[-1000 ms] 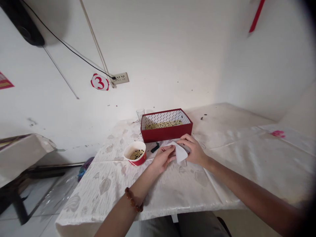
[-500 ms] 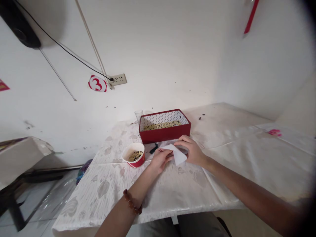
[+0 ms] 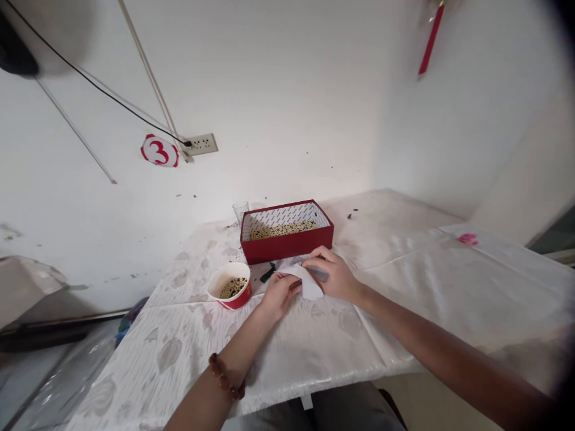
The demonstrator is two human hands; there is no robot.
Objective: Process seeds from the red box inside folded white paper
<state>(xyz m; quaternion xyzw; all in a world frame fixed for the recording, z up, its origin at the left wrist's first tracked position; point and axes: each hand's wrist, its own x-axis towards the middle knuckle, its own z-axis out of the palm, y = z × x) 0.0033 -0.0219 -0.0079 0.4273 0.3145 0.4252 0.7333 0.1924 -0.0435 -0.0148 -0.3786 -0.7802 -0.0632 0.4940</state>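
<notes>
Both my hands hold a thin white sheet (image 3: 311, 286), paper or soft fabric, folded over above the tabletop. My left hand (image 3: 279, 294) pinches its left side, a beaded bracelet on that wrist. On the other side, my right hand (image 3: 333, 272) grips it with curled fingers; some fingertips are hidden behind the sheet. Just beyond the hands stands a red open box (image 3: 287, 244) with a patterned white lining and a layer of pale and dark beads or seeds (image 3: 284, 229). Left of my left hand is a red-and-white paper tub (image 3: 242, 297) holding similar small pieces (image 3: 232, 288).
A small dark strip (image 3: 268, 273) lies between tub and box. Behind the box's left end stands a clear glass (image 3: 241, 211). The table has a pale patterned cloth (image 3: 188, 353). A socket (image 3: 202, 143) with a plugged cable is on the wall.
The camera view has swung slightly right, so everything sits further left. The sheet's loose flap has shifted a little between my hands, and both still hold it.
</notes>
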